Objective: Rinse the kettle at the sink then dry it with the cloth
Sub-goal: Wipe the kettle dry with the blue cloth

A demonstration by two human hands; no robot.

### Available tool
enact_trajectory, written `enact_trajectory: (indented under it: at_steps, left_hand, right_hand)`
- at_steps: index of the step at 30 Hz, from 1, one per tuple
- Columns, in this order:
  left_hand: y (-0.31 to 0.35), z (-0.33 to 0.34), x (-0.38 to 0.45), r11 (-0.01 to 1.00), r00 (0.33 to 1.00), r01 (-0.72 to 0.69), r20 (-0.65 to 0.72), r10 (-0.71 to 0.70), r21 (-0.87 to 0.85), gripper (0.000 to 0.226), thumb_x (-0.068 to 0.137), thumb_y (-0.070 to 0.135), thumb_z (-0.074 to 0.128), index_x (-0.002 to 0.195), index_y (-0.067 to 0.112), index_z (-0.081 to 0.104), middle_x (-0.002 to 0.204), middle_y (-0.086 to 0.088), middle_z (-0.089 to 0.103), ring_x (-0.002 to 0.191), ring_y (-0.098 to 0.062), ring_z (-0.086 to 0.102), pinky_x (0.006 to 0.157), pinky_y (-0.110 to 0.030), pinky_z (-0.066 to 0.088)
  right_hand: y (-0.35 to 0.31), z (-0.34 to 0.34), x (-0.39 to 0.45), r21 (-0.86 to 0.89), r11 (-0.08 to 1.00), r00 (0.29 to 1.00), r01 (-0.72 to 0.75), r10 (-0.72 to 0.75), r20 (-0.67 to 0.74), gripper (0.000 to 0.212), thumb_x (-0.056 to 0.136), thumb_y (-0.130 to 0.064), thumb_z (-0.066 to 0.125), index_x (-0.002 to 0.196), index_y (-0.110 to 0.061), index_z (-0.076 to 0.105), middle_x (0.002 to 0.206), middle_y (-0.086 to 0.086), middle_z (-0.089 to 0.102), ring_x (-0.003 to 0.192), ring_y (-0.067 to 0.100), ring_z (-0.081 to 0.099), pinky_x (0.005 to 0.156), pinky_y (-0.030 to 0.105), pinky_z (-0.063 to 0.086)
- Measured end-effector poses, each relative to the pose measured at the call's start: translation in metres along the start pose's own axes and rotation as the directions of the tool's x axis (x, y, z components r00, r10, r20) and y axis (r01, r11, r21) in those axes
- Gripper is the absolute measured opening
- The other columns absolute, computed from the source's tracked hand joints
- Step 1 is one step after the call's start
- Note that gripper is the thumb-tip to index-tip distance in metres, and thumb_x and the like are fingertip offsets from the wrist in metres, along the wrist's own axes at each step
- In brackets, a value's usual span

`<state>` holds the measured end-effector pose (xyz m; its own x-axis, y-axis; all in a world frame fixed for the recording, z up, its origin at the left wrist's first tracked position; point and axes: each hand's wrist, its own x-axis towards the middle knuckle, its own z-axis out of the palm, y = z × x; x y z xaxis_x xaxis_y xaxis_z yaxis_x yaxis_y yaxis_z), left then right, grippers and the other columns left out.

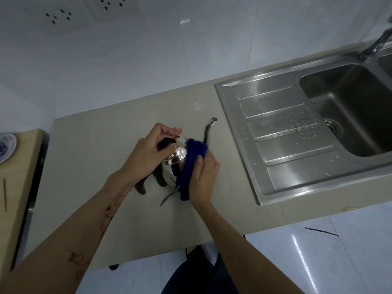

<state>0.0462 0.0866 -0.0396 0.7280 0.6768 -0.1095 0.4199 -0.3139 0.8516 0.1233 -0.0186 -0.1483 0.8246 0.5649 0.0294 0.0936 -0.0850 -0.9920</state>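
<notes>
Your left hand [151, 149] rests on top of the steel kettle [177, 161], its fingers curled closed around the dark knob of the lid. The kettle stands on the beige countertop [95, 145], well left of the sink [318, 132], with its thin curved spout [209, 127] pointing to the far right and its black handle [148, 180] reaching toward you on the near left. Your right hand [203, 179] presses the blue cloth [192, 164] flat against the right side of the kettle body; its fingers lie extended over the cloth and the thumb pins its upper edge. A loose strand of the cloth trails onto the counter on the near side. Water droplets dot the ribbed draining board and the near rim of the basin. The faucet [376, 43] stands at the far right edge, blurred. On the far wall sit two white sockets [61, 16]. At the left edge, a lower wooden surface [21, 177] carries a blue-patterned plate [6, 147] and a thin brown stick [4, 195].
</notes>
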Motion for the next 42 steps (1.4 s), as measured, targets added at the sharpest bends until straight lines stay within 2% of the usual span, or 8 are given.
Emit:
enact_trajectory:
  at_steps: [4,8,13,18,24,30,37,42]
  left_hand:
    - [-0.001,0.003,-0.002,1.000,1.000,-0.009,-0.009,0.009,0.022,0.017,0.095,0.014,0.059,0.109,0.018,0.049,0.135,0.016,0.059,0.127,0.007,0.049,0.109,-0.021,0.039]
    - [-0.001,0.007,-0.002,1.000,1.000,0.002,-0.026,-0.001,0.029,0.016,0.096,0.015,0.057,0.109,0.020,0.050,0.134,0.017,0.060,0.129,0.005,0.048,0.111,-0.026,0.038]
    - [0.002,0.006,-0.003,0.995,1.000,0.000,-0.006,0.001,0.098,0.015,0.096,0.016,0.055,0.109,0.020,0.047,0.139,0.017,0.055,0.136,0.005,0.039,0.115,-0.031,0.034]
    - [0.003,0.020,-0.010,0.940,0.974,0.077,-0.227,0.001,0.332,0.027,0.095,0.021,0.058,0.120,0.014,0.054,0.134,0.005,0.047,0.122,-0.011,0.045,0.096,-0.012,0.038]
    - [-0.001,0.018,-0.016,0.927,0.952,0.059,-0.302,0.060,0.371,0.028,0.092,0.027,0.062,0.118,0.015,0.062,0.118,0.002,0.063,0.105,-0.016,0.057,0.091,-0.027,0.045]
    - [0.001,0.015,-0.021,0.935,0.959,0.061,-0.279,0.042,0.350,0.028,0.091,0.021,0.065,0.119,0.018,0.064,0.117,0.007,0.065,0.089,-0.001,0.056,0.077,0.001,0.037]
    - [0.001,0.014,-0.020,0.935,0.953,0.054,-0.298,0.057,0.351,0.028,0.088,0.029,0.069,0.114,0.021,0.066,0.123,0.009,0.067,0.105,-0.009,0.062,0.089,-0.020,0.045]
    - [0.001,0.013,-0.021,0.945,0.953,0.049,-0.298,0.053,0.325,0.029,0.087,0.028,0.070,0.114,0.021,0.067,0.120,0.008,0.068,0.101,-0.009,0.061,0.087,-0.023,0.046]
  right_hand:
    - [0.002,-0.009,0.001,0.007,0.973,0.972,-0.231,0.230,0.046,0.028,0.100,-0.036,0.035,0.123,-0.032,0.051,0.125,-0.007,0.050,0.113,0.015,0.049,0.104,0.045,0.043]
    - [-0.012,-0.010,-0.023,-0.075,0.996,0.981,0.055,-0.039,0.190,0.053,0.091,-0.031,0.040,0.144,-0.029,0.041,0.148,-0.009,0.040,0.132,0.008,0.033,0.112,0.019,0.026]
    - [0.013,-0.040,0.000,-0.135,0.983,0.965,-0.122,0.149,0.216,0.041,0.091,-0.013,0.046,0.131,-0.014,0.051,0.128,-0.002,0.047,0.119,0.023,0.051,0.106,0.043,0.042]
    - [-0.031,-0.036,0.008,-0.034,0.965,0.917,0.260,-0.236,0.323,0.047,0.091,-0.005,0.040,0.134,-0.015,0.054,0.130,0.000,0.057,0.119,0.009,0.048,0.109,0.026,0.035]
    - [-0.026,-0.026,0.031,-0.064,0.994,0.957,-0.093,0.107,0.271,0.025,0.085,-0.019,0.033,0.089,-0.015,0.057,0.085,0.001,0.058,0.076,0.018,0.054,0.079,0.052,0.050]
    - [-0.011,-0.014,0.020,-0.110,0.982,0.935,0.154,-0.109,0.337,0.051,0.085,-0.023,0.031,0.131,-0.020,0.053,0.118,-0.001,0.061,0.107,0.020,0.054,0.095,0.033,0.041]
    - [0.022,-0.045,0.009,-0.292,0.940,0.925,0.174,-0.054,0.375,0.060,0.089,0.005,0.047,0.146,-0.012,0.040,0.147,0.006,0.045,0.113,0.025,0.043,0.095,0.005,0.027]
    - [-0.014,-0.072,0.035,-0.513,0.720,0.854,0.468,-0.218,0.473,0.049,0.087,-0.003,0.060,0.135,-0.013,0.056,0.133,0.007,0.061,0.104,0.031,0.054,0.089,0.044,0.053]
